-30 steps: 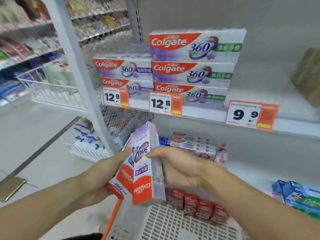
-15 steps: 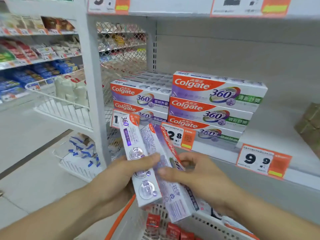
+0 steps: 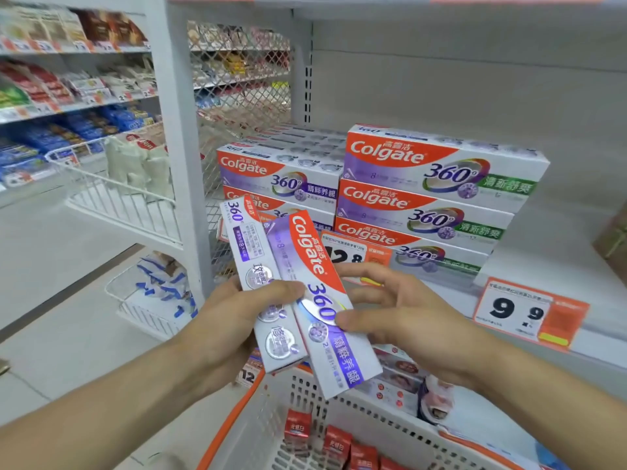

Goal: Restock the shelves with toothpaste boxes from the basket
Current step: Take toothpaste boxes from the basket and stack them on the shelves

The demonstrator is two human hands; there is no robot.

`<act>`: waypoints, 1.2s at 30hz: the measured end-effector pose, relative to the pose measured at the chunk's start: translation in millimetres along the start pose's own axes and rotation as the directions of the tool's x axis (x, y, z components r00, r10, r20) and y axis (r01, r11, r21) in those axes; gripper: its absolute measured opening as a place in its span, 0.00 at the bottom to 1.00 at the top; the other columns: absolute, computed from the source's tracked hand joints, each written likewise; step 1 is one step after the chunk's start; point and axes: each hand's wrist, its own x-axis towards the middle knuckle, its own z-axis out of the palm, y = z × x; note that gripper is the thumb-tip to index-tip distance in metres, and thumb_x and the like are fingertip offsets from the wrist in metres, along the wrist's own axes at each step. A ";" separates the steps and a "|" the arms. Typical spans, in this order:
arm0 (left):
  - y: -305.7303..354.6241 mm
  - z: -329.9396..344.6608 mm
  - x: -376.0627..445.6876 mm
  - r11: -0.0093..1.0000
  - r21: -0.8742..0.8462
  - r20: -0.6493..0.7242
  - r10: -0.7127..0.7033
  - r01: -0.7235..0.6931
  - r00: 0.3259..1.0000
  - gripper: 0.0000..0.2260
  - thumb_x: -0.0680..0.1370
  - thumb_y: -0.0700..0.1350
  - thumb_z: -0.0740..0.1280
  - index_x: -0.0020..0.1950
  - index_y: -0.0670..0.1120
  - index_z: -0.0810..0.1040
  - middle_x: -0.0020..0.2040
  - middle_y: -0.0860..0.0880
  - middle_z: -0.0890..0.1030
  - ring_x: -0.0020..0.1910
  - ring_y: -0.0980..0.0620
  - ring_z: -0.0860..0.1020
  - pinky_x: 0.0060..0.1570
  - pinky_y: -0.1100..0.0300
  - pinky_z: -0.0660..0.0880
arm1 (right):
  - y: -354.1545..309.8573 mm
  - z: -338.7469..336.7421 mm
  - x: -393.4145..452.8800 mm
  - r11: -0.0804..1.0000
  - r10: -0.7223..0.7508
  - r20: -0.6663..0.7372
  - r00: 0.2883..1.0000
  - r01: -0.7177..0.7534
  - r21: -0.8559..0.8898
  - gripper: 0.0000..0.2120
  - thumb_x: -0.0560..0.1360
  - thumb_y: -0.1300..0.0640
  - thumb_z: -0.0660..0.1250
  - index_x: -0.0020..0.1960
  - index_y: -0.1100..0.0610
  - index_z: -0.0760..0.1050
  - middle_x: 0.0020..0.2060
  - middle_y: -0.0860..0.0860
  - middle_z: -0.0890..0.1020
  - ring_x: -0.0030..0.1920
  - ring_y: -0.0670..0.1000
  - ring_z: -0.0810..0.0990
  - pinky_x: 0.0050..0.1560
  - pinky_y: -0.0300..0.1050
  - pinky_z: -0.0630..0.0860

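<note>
Two purple-and-white Colgate 360 toothpaste boxes stand on end in front of the shelf. My left hand (image 3: 234, 320) grips the left box (image 3: 252, 262), thumb across its face. My right hand (image 3: 390, 317) pinches the right box (image 3: 315, 276), the one with the red Colgate band, thumb on its front and fingers behind. Stacks of the same boxes (image 3: 434, 195) lie on the shelf (image 3: 576, 266) just beyond. The white basket (image 3: 305, 398) with an orange rim sits below my hands, with small red boxes (image 3: 336, 446) inside.
Orange price tags (image 3: 529, 313) line the shelf edge. A brown carton (image 3: 614, 242) sits at the right of the shelf. A white upright post (image 3: 179, 147) and mesh divider stand to the left, with a wire basket (image 3: 125, 198) and an aisle of stocked shelves beyond.
Both hands have raised the two boxes from basket height up to the shelf front. The right box has turned so its red Colgate face shows, and the view has tilted up.
</note>
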 end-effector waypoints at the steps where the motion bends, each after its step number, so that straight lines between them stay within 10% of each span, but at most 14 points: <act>1: 1.3 1.2 -1.4 1.000 0.009 0.012 0.010 -0.011 1.000 0.16 0.68 0.38 0.72 0.56 0.42 0.83 0.50 0.40 0.86 0.46 0.39 0.86 0.41 0.50 0.84 | 0.0 -0.7 0.3 1.000 0.008 0.013 1.000 -0.008 -0.004 0.20 0.74 0.66 0.72 0.64 0.54 0.74 0.51 0.58 0.86 0.48 0.58 0.87 0.44 0.45 0.82; 10: 7.4 -12.9 0.2 0.986 0.098 -0.127 0.146 -0.134 0.981 0.30 0.68 0.52 0.80 0.65 0.46 0.73 0.52 0.46 0.86 0.48 0.43 0.86 0.51 0.44 0.82 | -30.4 -0.1 -9.3 0.983 -0.058 -0.036 0.998 0.050 -0.177 0.17 0.64 0.54 0.76 0.51 0.57 0.84 0.45 0.56 0.87 0.44 0.54 0.87 0.41 0.43 0.80; 14: 10.0 -30.2 8.4 0.994 -0.039 -0.192 0.097 -0.107 0.977 0.35 0.63 0.54 0.76 0.67 0.46 0.72 0.53 0.42 0.85 0.49 0.42 0.86 0.44 0.46 0.81 | -73.3 9.5 -5.6 0.900 -0.167 -0.103 0.981 0.109 -0.422 0.25 0.57 0.44 0.79 0.49 0.56 0.86 0.42 0.55 0.88 0.46 0.63 0.86 0.49 0.60 0.79; 17: 14.3 -36.0 9.1 0.989 -0.006 -0.234 0.142 -0.147 0.962 0.40 0.58 0.60 0.76 0.67 0.45 0.73 0.55 0.42 0.84 0.51 0.43 0.85 0.53 0.41 0.80 | -116.2 19.2 2.6 0.821 -0.279 -0.116 0.953 0.175 -0.543 0.21 0.56 0.42 0.80 0.45 0.52 0.87 0.39 0.55 0.87 0.38 0.54 0.80 0.42 0.48 0.76; 24: 20.2 -33.9 9.5 0.950 0.099 -0.230 0.310 -0.295 0.922 0.10 0.72 0.54 0.75 0.47 0.49 0.84 0.45 0.51 0.87 0.47 0.50 0.86 0.50 0.52 0.81 | -195.1 32.1 54.8 0.757 -0.298 -0.164 0.940 0.128 -0.641 0.32 0.48 0.42 0.83 0.46 0.59 0.87 0.45 0.66 0.85 0.40 0.55 0.75 0.46 0.51 0.69; 31: 20.0 -35.3 16.0 0.947 0.140 -0.246 0.317 -0.290 0.916 0.43 0.58 0.76 0.71 0.63 0.49 0.74 0.52 0.54 0.85 0.50 0.53 0.84 0.53 0.46 0.81 | -201.8 21.3 113.1 0.650 -0.401 -0.283 0.872 0.053 -0.758 0.19 0.68 0.55 0.80 0.57 0.57 0.82 0.46 0.52 0.86 0.38 0.43 0.80 0.30 0.29 0.71; 36: 18.0 -34.6 17.5 0.943 0.101 -0.237 0.333 -0.317 0.913 0.36 0.64 0.68 0.75 0.63 0.47 0.72 0.52 0.54 0.84 0.49 0.56 0.84 0.46 0.58 0.79 | -205.0 8.1 139.2 0.432 -0.486 -0.241 0.840 -0.009 -0.902 0.22 0.70 0.54 0.79 0.62 0.58 0.80 0.55 0.53 0.83 0.56 0.51 0.82 0.60 0.45 0.78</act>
